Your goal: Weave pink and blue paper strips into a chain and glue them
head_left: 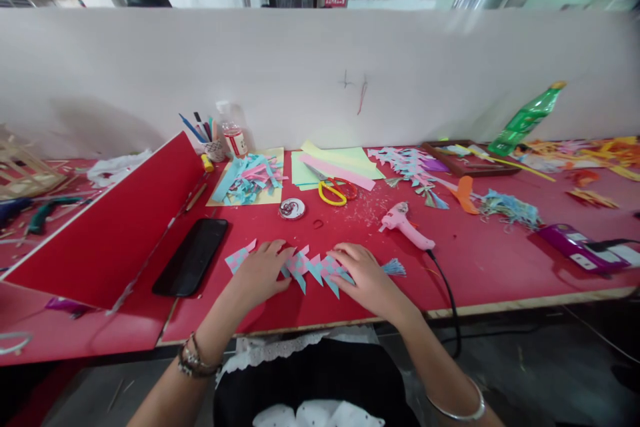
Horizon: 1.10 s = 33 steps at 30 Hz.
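Observation:
A woven paper strip in pink and light blue, with pointed edges, lies flat on the red table in front of me. My left hand grips its left part, fingers along the upper edge and thumb at the lower edge. Over its right part, my right hand has its fingers and thumb curved around the edges. The paper under both palms is hidden. A blue tassel sticks out past my right hand. Just beyond it rests a pink glue gun, its cord running off the front edge.
A black phone and a leaning red board stand at left. Behind are paper scraps, yellow-handled scissors, paper sheets and a small round lid. Finished woven pieces and a tilted green bottle are at right.

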Motion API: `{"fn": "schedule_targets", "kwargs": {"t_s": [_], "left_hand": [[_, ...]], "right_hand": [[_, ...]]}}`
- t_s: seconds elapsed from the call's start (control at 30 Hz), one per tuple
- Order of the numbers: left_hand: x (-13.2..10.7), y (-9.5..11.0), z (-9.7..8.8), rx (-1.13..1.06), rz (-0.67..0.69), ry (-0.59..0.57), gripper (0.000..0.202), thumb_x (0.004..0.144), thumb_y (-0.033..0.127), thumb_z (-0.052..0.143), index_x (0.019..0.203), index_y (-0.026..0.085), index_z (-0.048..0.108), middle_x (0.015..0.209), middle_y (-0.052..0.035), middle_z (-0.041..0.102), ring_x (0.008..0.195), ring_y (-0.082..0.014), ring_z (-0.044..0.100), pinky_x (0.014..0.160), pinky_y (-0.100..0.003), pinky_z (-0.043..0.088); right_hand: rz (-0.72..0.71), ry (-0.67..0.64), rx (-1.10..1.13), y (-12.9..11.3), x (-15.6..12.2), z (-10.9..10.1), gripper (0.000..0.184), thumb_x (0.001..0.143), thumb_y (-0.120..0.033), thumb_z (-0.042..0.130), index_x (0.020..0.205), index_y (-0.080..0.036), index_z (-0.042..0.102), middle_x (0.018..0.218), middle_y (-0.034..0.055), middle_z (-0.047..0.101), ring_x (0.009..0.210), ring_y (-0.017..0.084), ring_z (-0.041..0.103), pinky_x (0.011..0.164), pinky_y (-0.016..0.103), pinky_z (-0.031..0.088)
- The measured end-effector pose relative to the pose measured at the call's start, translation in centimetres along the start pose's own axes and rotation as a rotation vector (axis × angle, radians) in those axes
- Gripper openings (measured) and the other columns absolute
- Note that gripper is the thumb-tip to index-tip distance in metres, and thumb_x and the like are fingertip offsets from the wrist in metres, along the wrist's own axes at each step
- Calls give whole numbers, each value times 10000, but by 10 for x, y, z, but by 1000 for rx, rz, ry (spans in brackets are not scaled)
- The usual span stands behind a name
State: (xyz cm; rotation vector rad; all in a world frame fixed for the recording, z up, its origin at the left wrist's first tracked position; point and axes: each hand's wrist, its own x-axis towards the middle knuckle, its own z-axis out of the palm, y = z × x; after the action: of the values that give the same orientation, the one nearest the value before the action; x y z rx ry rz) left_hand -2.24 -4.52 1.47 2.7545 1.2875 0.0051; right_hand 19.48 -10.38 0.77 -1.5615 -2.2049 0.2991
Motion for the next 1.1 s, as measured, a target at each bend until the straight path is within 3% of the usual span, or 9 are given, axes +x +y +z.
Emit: {"fn": "schedule_targets", "kwargs": {"t_s": [0.13, 0.2, 0.3, 0.4, 0.5, 0.67, 0.73, 0.83, 1.1], "left_hand": [[-3, -6, -8, -77, 45, -37, 566, 694, 406, 551, 1208, 210, 419, 1233, -96, 454, 1109, -256, 422, 918, -390, 331], [-8, -16, -14, -114, 46, -38, 639, 671, 477, 557, 1231, 221, 390, 1264, -87, 427, 1145, -250, 388, 942, -373, 310], [-20, -36, -18, -98, -64, -18, 679, 649, 523, 554, 1226, 200, 398, 1283, -111, 403, 1177, -270, 349, 971, -396, 264], [-32, -50, -15, -103, -188, -67, 629, 652, 436, 573, 1206, 182, 418, 1240, -123, 443, 1135, -272, 402, 934, -388, 313], [-37, -49, -11, -195, -187, -66, 571, 676, 338, 556, 1208, 192, 408, 1190, -113, 475, 1077, -236, 457, 901, -342, 352], [-36, -40, -12, -438, -276, -39, 670, 669, 310, 560, 1272, 166, 305, 1158, -126, 483, 1054, -245, 466, 851, -330, 372], [-36, -41, -12, -592, -300, -60, 719, 672, 329, 561, 1298, 164, 248, 955, -78, 566, 888, -220, 539, 743, -301, 410], [-38, -46, -14, -874, -326, -99, 738, 711, 371, 531, 1321, 162, 174, 678, 19, 525, 639, -152, 525, 584, -239, 395], [-36, -48, -22, -1273, -473, 14, 577, 710, 357, 564, 1234, 218, 366, 825, -5, 562, 773, -143, 536, 679, -233, 418]], "right_hand": [[-78, -56, -29, -14, 10, 6, 496, 714, -315, 589, 1176, -208, 447, 1144, 101, 485, 1091, 240, 410, 901, 403, 339], [-101, -94, -40, -17, 15, 10, 454, 723, -247, 584, 1157, -206, 457, 1111, 95, 504, 1058, 227, 441, 877, 387, 363], [-119, -101, -56, -18, 18, 12, 349, 756, -164, 528, 1101, -204, 494, 1068, 89, 527, 1010, 210, 474, 843, 364, 389], [-133, -100, -64, -18, 18, 10, 313, 770, -109, 472, 1069, -193, 510, 1049, 88, 540, 985, 198, 493, 820, 333, 406], [-113, -112, -74, -20, 18, 8, 352, 771, -67, 417, 1097, -174, 493, 1043, 92, 552, 977, 189, 508, 804, 304, 420], [-113, -105, -118, -19, 17, 9, 414, 773, -23, 356, 1142, -172, 472, 1043, 98, 575, 985, 188, 525, 820, 315, 419], [-120, -94, -142, -17, 16, 10, 426, 766, -14, 356, 1147, -163, 472, 1053, 107, 577, 989, 198, 527, 817, 324, 423], [-113, -86, -145, -13, 15, 10, 423, 768, -18, 359, 1162, -130, 464, 1047, 124, 584, 983, 206, 535, 810, 331, 433], [-68, -81, -87, -8, 14, 9, 401, 774, -69, 368, 1147, -155, 489, 1126, 98, 551, 1039, 190, 506, 864, 322, 419]]}}
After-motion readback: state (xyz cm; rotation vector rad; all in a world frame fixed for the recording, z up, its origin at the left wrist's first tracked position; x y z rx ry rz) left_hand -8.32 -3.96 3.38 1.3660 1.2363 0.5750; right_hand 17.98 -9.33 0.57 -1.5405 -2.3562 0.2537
